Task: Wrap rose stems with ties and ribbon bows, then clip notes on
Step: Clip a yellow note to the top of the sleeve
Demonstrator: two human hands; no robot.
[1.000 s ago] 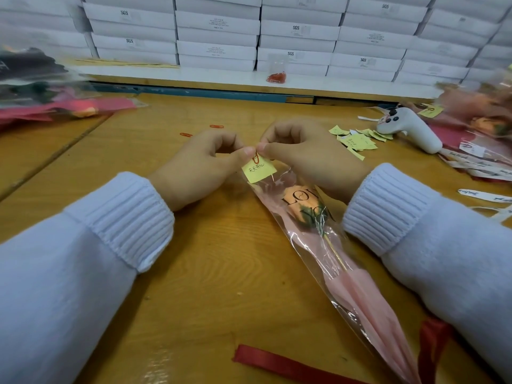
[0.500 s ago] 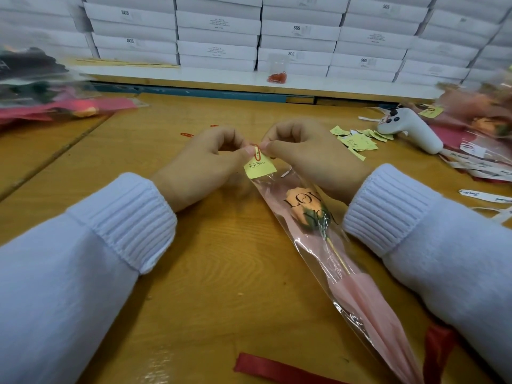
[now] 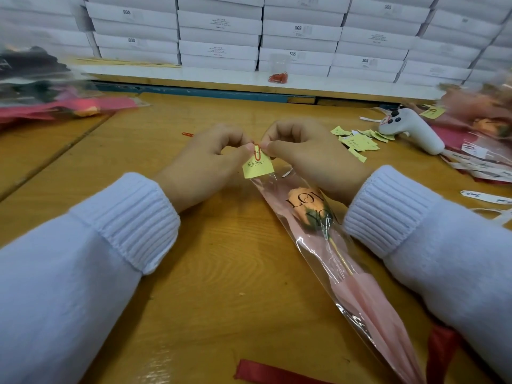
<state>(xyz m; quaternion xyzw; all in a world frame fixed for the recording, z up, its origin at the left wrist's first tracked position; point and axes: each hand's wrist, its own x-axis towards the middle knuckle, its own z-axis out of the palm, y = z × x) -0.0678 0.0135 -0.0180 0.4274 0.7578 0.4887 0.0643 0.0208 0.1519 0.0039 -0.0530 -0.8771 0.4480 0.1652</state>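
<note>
Two hands meet at the mouth of the cellophane rose sleeve [image 3: 327, 245], which lies diagonally on the wooden table [image 3: 194, 286] with its open end pointing away from me. I have the left hand [image 3: 205, 167] closed, thumb and forefinger pinching the left side of the red paper clip [image 3: 257, 152]; the right hand [image 3: 307, 156] is closed likewise, pinching the clip from the right. The clip sits over the top edge of the yellow note [image 3: 258, 167], and that note rests at the sleeve mouth, just beyond the peach rose head [image 3: 304, 203]. I judge the step in hand to be clipping the note on; whether the clip has already caught the cellophane edge I cannot tell, since the fingertips cover that joint. The next move calls for sliding the clip fully down so that note and film are both seated between its loops, then releasing without dragging the note askew. Red ribbon [image 3: 266, 372] lies near the sleeve's stem end, so the bow appears to be outstanding. Spare yellow notes [image 3: 357, 141] lie right of the sleeve mouth, beside a white handheld controller [image 3: 412, 131].
</note>
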